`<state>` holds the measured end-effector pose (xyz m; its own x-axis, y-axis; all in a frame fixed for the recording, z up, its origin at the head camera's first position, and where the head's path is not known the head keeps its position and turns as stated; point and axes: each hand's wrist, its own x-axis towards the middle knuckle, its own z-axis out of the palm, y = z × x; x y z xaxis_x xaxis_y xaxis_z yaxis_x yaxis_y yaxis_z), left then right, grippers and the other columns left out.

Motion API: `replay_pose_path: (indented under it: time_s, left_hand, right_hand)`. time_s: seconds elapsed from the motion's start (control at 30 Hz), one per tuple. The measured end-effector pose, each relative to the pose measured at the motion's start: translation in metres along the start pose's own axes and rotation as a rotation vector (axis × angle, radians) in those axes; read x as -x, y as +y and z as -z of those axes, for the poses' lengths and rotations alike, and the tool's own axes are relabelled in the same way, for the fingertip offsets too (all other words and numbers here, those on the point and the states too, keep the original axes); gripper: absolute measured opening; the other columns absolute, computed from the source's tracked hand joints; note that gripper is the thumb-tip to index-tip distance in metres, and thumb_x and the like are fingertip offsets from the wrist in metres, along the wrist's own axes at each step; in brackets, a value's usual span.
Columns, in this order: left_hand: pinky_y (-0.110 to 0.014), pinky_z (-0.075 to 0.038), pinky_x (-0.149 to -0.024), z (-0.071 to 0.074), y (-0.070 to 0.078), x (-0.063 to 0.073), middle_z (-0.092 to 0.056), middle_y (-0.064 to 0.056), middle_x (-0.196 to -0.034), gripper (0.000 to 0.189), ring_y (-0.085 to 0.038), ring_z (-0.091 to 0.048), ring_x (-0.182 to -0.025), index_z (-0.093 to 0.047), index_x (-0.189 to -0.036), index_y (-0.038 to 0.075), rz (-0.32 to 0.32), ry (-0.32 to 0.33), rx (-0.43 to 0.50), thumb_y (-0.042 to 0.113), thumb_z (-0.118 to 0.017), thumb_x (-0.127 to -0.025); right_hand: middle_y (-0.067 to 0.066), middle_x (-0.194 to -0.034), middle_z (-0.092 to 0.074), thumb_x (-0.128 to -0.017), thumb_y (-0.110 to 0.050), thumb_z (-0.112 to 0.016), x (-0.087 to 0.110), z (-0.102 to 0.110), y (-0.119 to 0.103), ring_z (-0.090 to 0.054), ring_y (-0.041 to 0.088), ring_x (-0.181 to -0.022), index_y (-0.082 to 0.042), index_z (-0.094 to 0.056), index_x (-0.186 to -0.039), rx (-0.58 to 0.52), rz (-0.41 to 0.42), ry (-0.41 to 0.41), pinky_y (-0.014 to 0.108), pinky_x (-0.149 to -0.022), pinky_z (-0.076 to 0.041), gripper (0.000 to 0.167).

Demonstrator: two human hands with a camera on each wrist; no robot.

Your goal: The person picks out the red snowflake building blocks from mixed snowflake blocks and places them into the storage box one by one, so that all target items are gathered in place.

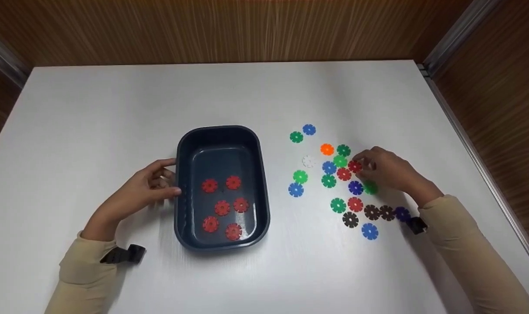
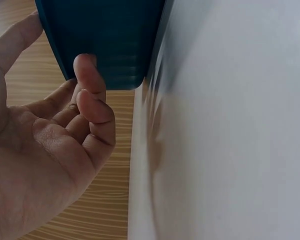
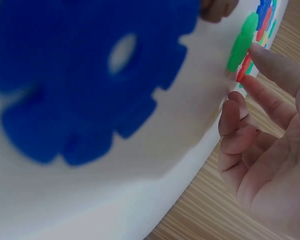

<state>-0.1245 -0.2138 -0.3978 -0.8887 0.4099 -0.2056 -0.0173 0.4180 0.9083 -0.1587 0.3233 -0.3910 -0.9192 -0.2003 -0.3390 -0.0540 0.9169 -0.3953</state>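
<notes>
My left hand (image 1: 136,192) is at the left side of a dark blue rectangular tray (image 1: 265,209), its thumb and index finger touching the rim and the other fingers loosely bent. Inside the tray lie several red notched plastic discs (image 1: 222,208). On the right, my right hand (image 1: 388,170) pinches a red notched disc (image 1: 354,166) between thumb and index finger, just above the table. Close by are another red disc (image 1: 344,174), a light green disc (image 1: 340,161) and a purple-blue disc (image 1: 355,187). A green disc (image 1: 371,187) lies partly under that hand.
Scattered on the white table (image 1: 116,109) are more discs: an orange disc (image 1: 327,149), a white disc (image 1: 308,161), a red disc (image 1: 355,204), a brown disc (image 1: 350,220) and several blue and green ones. A wood-grain panel (image 1: 225,30) rises behind the table.
</notes>
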Motion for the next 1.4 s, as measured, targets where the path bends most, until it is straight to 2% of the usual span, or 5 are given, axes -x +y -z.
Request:
replay_pose_path:
  time_s: [0.37, 0.53, 0.83, 1.27, 1.4]
  left_hand:
    - [-0.027, -0.049, -0.064, 0.001, 0.000, 0.000, -0.051, -0.008, -0.110, 0.068, -0.006, -0.059, -0.080, -0.035, -0.146, 0.007, -0.002, 0.001, 0.003, 0.016, -0.070, -0.089]
    - [-0.027, -0.050, -0.067, 0.001, 0.001, 0.000, -0.051, -0.007, -0.110, 0.068, -0.006, -0.060, -0.082, -0.035, -0.146, 0.006, -0.009, 0.000, -0.003, 0.016, -0.070, -0.089]
    - [-0.027, -0.049, -0.066, 0.001, 0.002, -0.003, -0.051, -0.008, -0.108, 0.067, -0.007, -0.059, -0.080, -0.036, -0.146, 0.006, -0.014, -0.007, 0.021, 0.014, -0.069, -0.089]
    - [-0.027, -0.048, -0.063, 0.000, 0.001, -0.001, -0.051, -0.008, -0.107, 0.067, -0.006, -0.059, -0.078, -0.035, -0.146, 0.006, -0.001, -0.003, 0.031, 0.014, -0.070, -0.089]
    - [-0.027, -0.048, -0.062, 0.000, 0.000, 0.000, -0.051, -0.007, -0.107, 0.068, -0.006, -0.059, -0.078, -0.035, -0.146, 0.006, -0.004, -0.005, 0.029, 0.014, -0.070, -0.089]
  right_hand:
    - [0.012, -0.107, -0.060, -0.089, -0.016, -0.068, -0.002, -0.003, -0.001, -0.056, 0.027, -0.093, -0.008, -0.060, -0.122, 0.062, -0.007, -0.013, 0.046, -0.081, -0.050, 0.035]
    - [0.011, -0.102, -0.062, -0.088, -0.022, -0.070, -0.002, -0.003, -0.005, -0.058, 0.024, -0.087, -0.005, -0.061, -0.118, 0.205, 0.046, 0.009, 0.044, -0.074, -0.052, 0.036]
    - [0.012, -0.093, -0.066, -0.084, -0.024, -0.070, -0.001, -0.005, -0.006, -0.060, 0.023, -0.076, -0.001, -0.064, -0.107, 0.459, 0.203, 0.144, 0.038, -0.057, -0.053, 0.033]
    - [0.012, -0.089, -0.068, -0.085, -0.026, -0.069, -0.002, -0.007, -0.008, -0.059, 0.020, -0.069, 0.001, -0.060, -0.111, 0.474, 0.203, 0.143, 0.037, -0.056, -0.052, 0.039]
    - [0.010, -0.082, -0.067, -0.084, -0.026, -0.071, -0.002, -0.006, -0.015, -0.057, 0.018, -0.062, 0.002, -0.061, -0.112, 0.455, 0.234, 0.195, 0.033, -0.051, -0.049, 0.040]
